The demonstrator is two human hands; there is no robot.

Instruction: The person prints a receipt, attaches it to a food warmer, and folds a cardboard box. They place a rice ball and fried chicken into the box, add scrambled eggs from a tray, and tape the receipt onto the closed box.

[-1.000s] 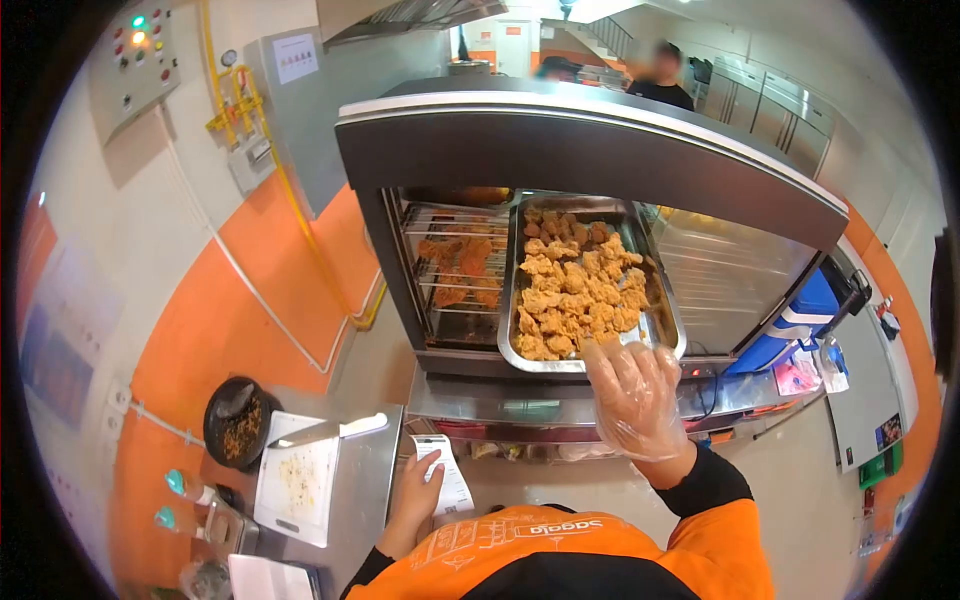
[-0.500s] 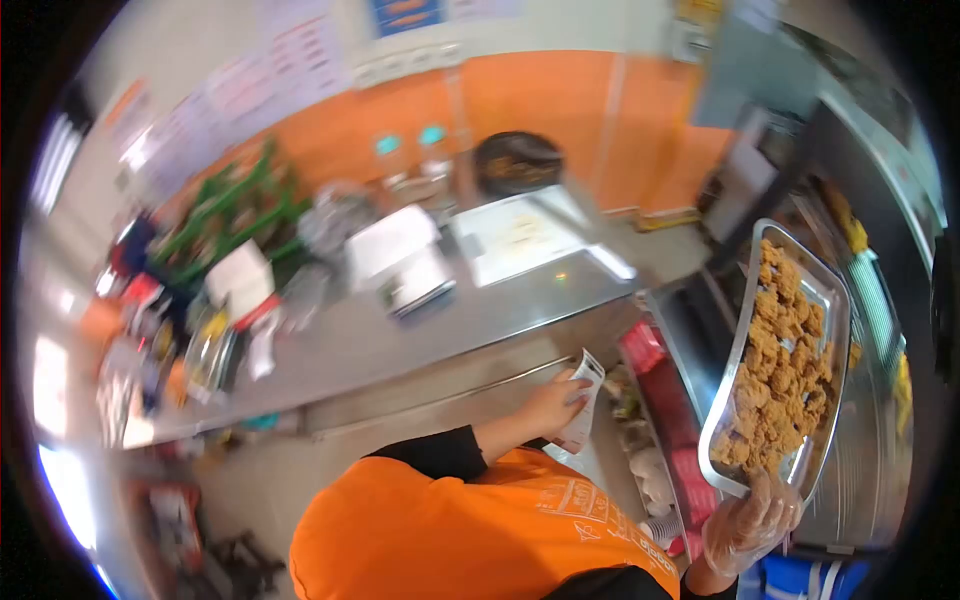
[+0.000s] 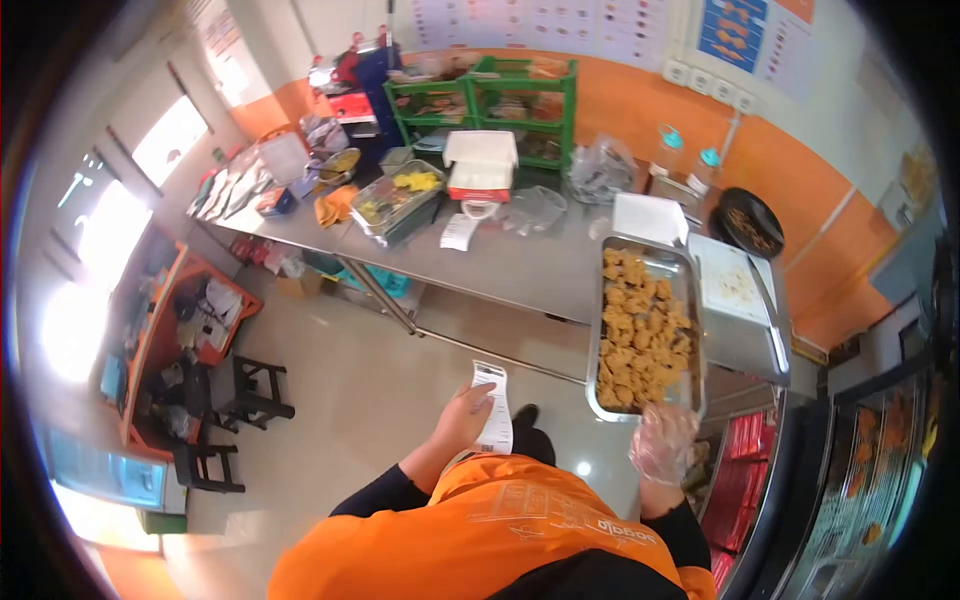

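My left hand (image 3: 466,412), bare, pinches a printed paper receipt (image 3: 492,440) in front of my orange shirt. In a clear plastic glove, my right hand (image 3: 664,443) grips the near end of a metal tray (image 3: 596,392). Pieces of fried chicken (image 3: 640,335) cover most of that tray. Its far end overlaps the counter's edge and a white open box (image 3: 648,218) in this view. My right thumb is hidden beneath the gloved fingers and the rim.
On the steel counter (image 3: 400,255) are a cutting board (image 3: 725,285) with a knife (image 3: 768,312), a black pan (image 3: 750,222), a glass-sided container (image 3: 398,203) and another receipt (image 3: 459,232). A green rack (image 3: 478,100) stands behind. Black stools (image 3: 262,388) are at left, a display cabinet (image 3: 850,510) at right.
My view has turned left. The tray has swung from beside the cabinet at right to the counter's front edge, still in my right hand. My left hand keeps hold of the receipt.
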